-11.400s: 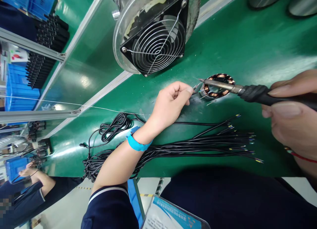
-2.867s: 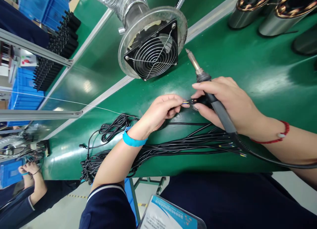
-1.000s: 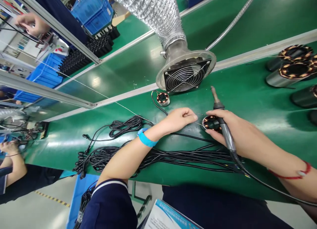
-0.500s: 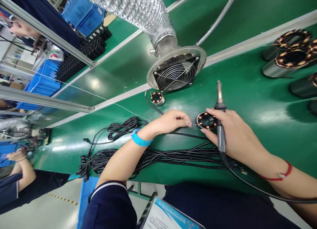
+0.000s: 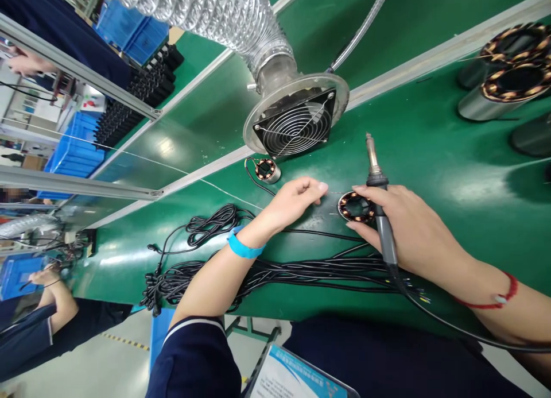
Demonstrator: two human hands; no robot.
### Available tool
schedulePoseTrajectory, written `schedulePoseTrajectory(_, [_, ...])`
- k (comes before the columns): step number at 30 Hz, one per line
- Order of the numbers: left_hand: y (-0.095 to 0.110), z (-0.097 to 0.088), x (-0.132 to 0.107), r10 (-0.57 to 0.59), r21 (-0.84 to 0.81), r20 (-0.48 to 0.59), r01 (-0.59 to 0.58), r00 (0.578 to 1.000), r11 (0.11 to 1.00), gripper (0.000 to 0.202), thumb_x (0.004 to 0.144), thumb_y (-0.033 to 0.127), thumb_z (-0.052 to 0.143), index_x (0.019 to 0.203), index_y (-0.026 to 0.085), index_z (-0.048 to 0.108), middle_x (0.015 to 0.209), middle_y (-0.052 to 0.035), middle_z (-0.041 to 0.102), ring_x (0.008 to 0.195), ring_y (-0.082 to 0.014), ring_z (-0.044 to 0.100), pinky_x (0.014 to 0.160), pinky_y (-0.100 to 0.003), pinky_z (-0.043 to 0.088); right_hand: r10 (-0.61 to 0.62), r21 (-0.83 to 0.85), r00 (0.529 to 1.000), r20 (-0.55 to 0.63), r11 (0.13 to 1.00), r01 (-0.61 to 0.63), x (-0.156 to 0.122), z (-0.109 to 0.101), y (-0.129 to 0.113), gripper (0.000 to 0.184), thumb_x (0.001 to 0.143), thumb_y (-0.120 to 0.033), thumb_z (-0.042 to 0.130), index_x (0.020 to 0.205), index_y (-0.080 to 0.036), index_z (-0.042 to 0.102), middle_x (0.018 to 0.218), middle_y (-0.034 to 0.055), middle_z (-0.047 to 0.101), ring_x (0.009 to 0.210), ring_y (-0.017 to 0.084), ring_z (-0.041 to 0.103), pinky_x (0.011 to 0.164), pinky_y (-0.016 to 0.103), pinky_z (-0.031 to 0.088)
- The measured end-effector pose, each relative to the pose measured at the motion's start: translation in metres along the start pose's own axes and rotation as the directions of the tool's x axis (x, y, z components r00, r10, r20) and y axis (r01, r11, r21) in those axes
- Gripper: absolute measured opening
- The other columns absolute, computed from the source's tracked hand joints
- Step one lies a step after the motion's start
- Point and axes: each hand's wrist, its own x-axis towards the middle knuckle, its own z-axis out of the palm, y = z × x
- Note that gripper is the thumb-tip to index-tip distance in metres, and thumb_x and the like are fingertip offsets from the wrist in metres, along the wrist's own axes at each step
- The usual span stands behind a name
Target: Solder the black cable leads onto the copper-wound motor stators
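My right hand (image 5: 408, 225) holds a soldering iron (image 5: 379, 197), its metal tip pointing up and away from me. The same hand's thumb and fingers grip the edge of a small stator (image 5: 356, 207) with copper windings. Left of it, my left hand (image 5: 297, 200) is closed in a pinch, and a thin wire (image 5: 336, 192) stretches from its fingertips to the stator. A second short wire end sticks out of the stator lower down. A thin pale strand (image 5: 224, 190) runs from the upper left towards my left wrist.
A fume extractor fan (image 5: 297, 128) on a foil duct hangs beyond my hands. Beneath it stands another stator (image 5: 267, 170) with a cable. Bundled black cables (image 5: 275, 270) lie along the near side. Larger stators (image 5: 495, 93) stand at right. Other people work at left.
My left hand has moved slightly up and away from the stator, and the thin wire at its fingertips now sits higher. My right hand keeps its hold.
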Motion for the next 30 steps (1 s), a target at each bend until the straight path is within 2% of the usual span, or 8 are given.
schedulePoseTrajectory(4, [-0.006, 0.004, 0.005, -0.034, -0.067, 0.076, 0.039, 0.997, 0.997, 0.017, 0.086, 0.016, 0.059, 0.069, 0.012, 0.062, 0.066, 0.0024, 0.057, 0.056, -0.0044, 0.041, 0.054, -0.02, 0.026, -0.004, -0.004, 1.0, 0.01, 1.0, 0.004, 0.0, 0.0, 0.002, 0.04, 0.102, -0.044, 0.048, 0.128, -0.015, 0.052, 0.097, 0.0106, 0.062, 0.083, 0.024, 0.059, 0.072, 0.036, 0.05])
schedulePoseTrajectory(9, [-0.008, 0.008, 0.003, -0.04, -0.231, 0.193, 0.085, 0.98, 0.969, 0.015, 0.083, 0.026, 0.068, 0.077, 0.012, 0.065, 0.065, 0.0025, 0.056, 0.047, -0.002, 0.028, 0.047, -0.023, 0.014, -0.008, 0.027, 0.999, 0.052, 1.0, 0.007, 0.001, 0.002, 0.003, 0.037, 0.102, -0.043, 0.046, 0.129, -0.018, 0.051, 0.107, 0.0114, 0.066, 0.09, 0.025, 0.063, 0.075, 0.038, 0.05])
schedulePoseTrajectory(12, [-0.007, 0.007, 0.001, -0.029, -0.192, 0.163, 0.061, 0.986, 0.98, 0.021, 0.083, 0.032, 0.071, 0.078, 0.013, 0.065, 0.064, 0.0036, 0.054, 0.049, -0.0025, 0.029, 0.048, -0.021, 0.018, -0.024, 0.033, 0.999, 0.048, 0.999, 0.022, 0.003, 0.002, 0.004, 0.038, 0.102, -0.045, 0.046, 0.129, -0.018, 0.051, 0.11, 0.0116, 0.067, 0.094, 0.026, 0.064, 0.079, 0.039, 0.051])
schedulePoseTrajectory(15, [-0.008, 0.004, -0.001, -0.019, -0.096, 0.21, 0.04, 0.977, 0.995, 0.027, 0.08, 0.036, 0.075, 0.075, 0.013, 0.063, 0.064, 0.0047, 0.053, 0.055, -0.0038, 0.037, 0.055, -0.02, 0.029, -0.033, 0.029, 0.999, 0.041, 0.999, 0.032, 0.003, 0.001, 0.005, 0.039, 0.103, -0.046, 0.046, 0.13, -0.017, 0.051, 0.111, 0.0117, 0.068, 0.094, 0.025, 0.065, 0.081, 0.039, 0.051])
schedulePoseTrajectory(19, [-0.013, 0.004, 0.0, 0.017, -0.06, 0.237, -0.003, 0.971, 0.998, 0.021, 0.081, 0.028, 0.074, 0.071, 0.012, 0.064, 0.068, 0.0026, 0.059, 0.068, -0.0069, 0.049, 0.069, -0.021, 0.039, -0.039, 0.035, 0.998, 0.049, 0.999, 0.037, 0.004, -0.001, 0.006, 0.039, 0.102, -0.046, 0.046, 0.13, -0.018, 0.052, 0.11, 0.0115, 0.068, 0.094, 0.026, 0.065, 0.08, 0.04, 0.051])
schedulePoseTrajectory(23, [-0.015, 0.008, 0.005, 0.019, -0.1, 0.256, 0.006, 0.966, 0.995, 0.02, 0.088, 0.023, 0.064, 0.071, 0.012, 0.064, 0.071, 0.0004, 0.061, 0.07, -0.0079, 0.052, 0.071, -0.022, 0.042, -0.074, 0.072, 0.996, 0.059, 0.995, 0.069, 0.006, -0.008, 0.015, 0.037, 0.102, -0.04, 0.049, 0.132, -0.019, 0.051, 0.112, 0.0113, 0.068, 0.095, 0.026, 0.066, 0.08, 0.04, 0.052])
schedulePoseTrajectory(27, [-0.02, 0.01, 0.004, 0.155, 0.127, 0.183, -0.18, 0.971, 0.975, 0.017, 0.087, 0.029, 0.068, 0.092, 0.014, 0.065, 0.076, 0.0025, 0.058, 0.065, -0.0078, 0.045, 0.066, -0.023, 0.039, -0.037, 0.111, 0.998, 0.06, 0.993, 0.031, 0.006, -0.019, 0.028, 0.041, 0.1, -0.033, 0.051, 0.139, -0.022, 0.048, 0.12, 0.011, 0.067, 0.105, 0.027, 0.065, 0.087, 0.042, 0.053])
schedulePoseTrajectory(30, [-0.027, 0.016, -0.004, 0.206, 0.474, 0.301, -0.334, 0.931, 0.815, 0.024, 0.083, 0.031, 0.072, 0.099, 0.016, 0.064, 0.089, -0.0008, 0.06, 0.074, -0.0122, 0.052, 0.071, -0.027, 0.041, 0.011, 0.148, 0.998, 0.066, 0.989, -0.021, 0.005, -0.025, 0.034, 0.05, 0.097, -0.029, 0.055, 0.144, -0.023, 0.043, 0.133, 0.0122, 0.061, 0.118, 0.028, 0.061, 0.096, 0.044, 0.052])
